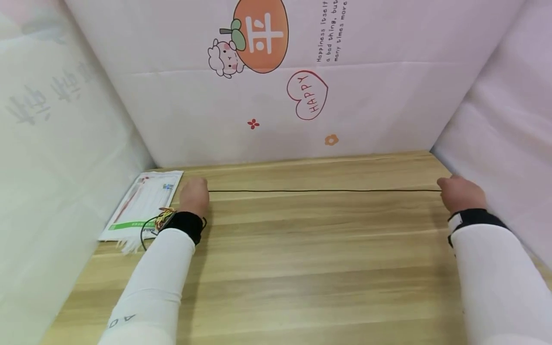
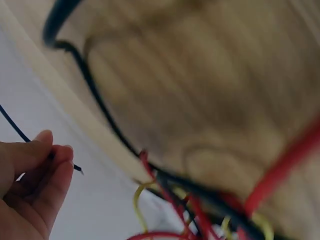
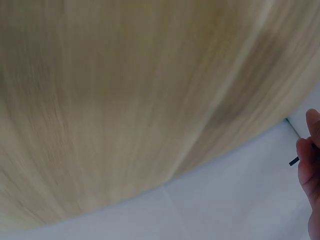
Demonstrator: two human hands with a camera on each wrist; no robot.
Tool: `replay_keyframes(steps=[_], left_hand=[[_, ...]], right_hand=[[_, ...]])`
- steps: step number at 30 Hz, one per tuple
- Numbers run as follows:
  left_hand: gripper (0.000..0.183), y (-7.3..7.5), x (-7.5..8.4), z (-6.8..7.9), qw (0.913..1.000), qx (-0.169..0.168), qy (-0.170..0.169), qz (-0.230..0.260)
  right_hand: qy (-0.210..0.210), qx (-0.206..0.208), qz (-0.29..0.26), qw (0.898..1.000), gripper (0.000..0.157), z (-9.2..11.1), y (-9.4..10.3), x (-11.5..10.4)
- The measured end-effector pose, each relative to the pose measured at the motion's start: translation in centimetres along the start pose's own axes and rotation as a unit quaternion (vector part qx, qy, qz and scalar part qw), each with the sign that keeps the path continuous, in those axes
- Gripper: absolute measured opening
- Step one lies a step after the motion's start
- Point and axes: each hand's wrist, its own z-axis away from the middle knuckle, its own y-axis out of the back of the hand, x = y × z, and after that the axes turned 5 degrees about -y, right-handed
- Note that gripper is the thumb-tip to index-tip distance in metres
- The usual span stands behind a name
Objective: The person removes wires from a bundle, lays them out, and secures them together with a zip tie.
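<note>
We see a thin black insulated wire (image 1: 323,190) drawn nearly straight between the fingertips of both hands, one end at each. The left hand (image 1: 195,196) pinches it between thumb and fingers, a short stub with a pale, probably bared, tip poking past them; the right hand (image 1: 463,194) pinches the other end, with a blunt dark stub just beyond the fingertips.

Those short stubs are, we judge, the weak point — a harder pull could slip the smooth coating from either pinch, and the wire would spring back toward the other hand. Too much tension might also stretch the insulation or fray the pale tip.

Just behind the left fingers, beside the wrist, hangs a springy tangle of red, yellow and black wires (image 1: 164,216); its loose loops could snag our line if that hand turned. Left of those fingers lies a creased, flat mailer bag (image 1: 146,203), glossy white with a green band and a ragged near edge. Below both hands runs a smooth wood-grain tabletop (image 1: 323,263); beyond the fingertips rises soft, printed white cloth (image 1: 366,110), faintly creased.
</note>
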Motion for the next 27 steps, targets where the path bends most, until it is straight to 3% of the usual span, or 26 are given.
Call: replay_keyframes(steps=[7,13,17,21,27], left_hand=[[0.026,-1.2,-1.3,0.1,0.9975,-0.062,-0.001,0.036],[0.022,-1.6,-3.3,-0.2,0.9977,-0.06,-0.032,0.01],[0.014,-0.9,-3.9,0.2,0.9968,-0.073,-0.034,0.0],[0.009,-0.2,-3.9,0.9,0.9936,-0.112,-0.01,0.013],[0.017,0.5,-3.9,1.2,0.9895,-0.144,-0.011,0.005]], right_hand=[[0.005,-0.006,-0.012,1.0,0.012,-0.3,-2.9,-0.2],[0.01,0.0,-0.035,0.999,0.013,-1.2,-3.4,-1.2],[0.021,0.005,-0.035,0.999,0.018,-1.9,-3.4,-2.0],[0.017,-0.007,-0.029,0.999,0.018,-2.1,-3.7,-2.7],[0.005,-0.018,-0.021,1.0,0.02,-2.0,-3.9,-3.6]])
